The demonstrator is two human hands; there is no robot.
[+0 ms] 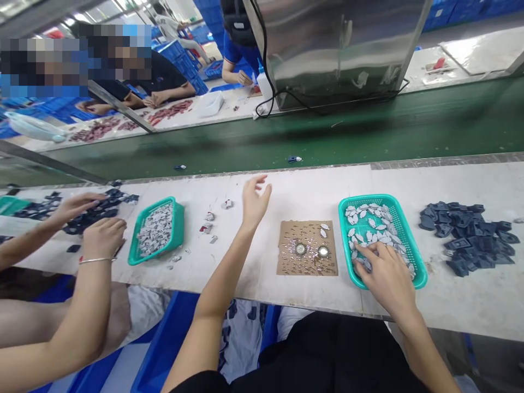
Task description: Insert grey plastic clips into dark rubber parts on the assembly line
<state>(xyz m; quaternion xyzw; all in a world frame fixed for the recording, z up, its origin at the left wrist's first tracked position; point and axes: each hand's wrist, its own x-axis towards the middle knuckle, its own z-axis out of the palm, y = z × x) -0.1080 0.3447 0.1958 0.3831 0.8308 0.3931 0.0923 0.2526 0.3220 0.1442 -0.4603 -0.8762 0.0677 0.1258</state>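
Observation:
My left hand (254,203) is raised over the white tabletop, fingers apart and curved, with nothing in it. My right hand (387,275) reaches into a green plastic basket (418,273), its thumb and fingers apart on small pale grey leaf-shaped pieces (382,236). Between my hands lies a brown square board (286,234) scattered with tiny shiny metal parts. On it are two round shiny discs (301,249) and two pale leaf-shaped pieces (323,231). Dark blue plastic parts (466,234) lie heaped to the right of the basket.
At left, a co-worker's hands (102,237) are beside another green basket (178,229) of small grey pieces. Loose bits (207,224) lie between that basket and my left arm. A metal cabinet (335,49) and a green strip (347,136) are beyond the table. People sit opposite.

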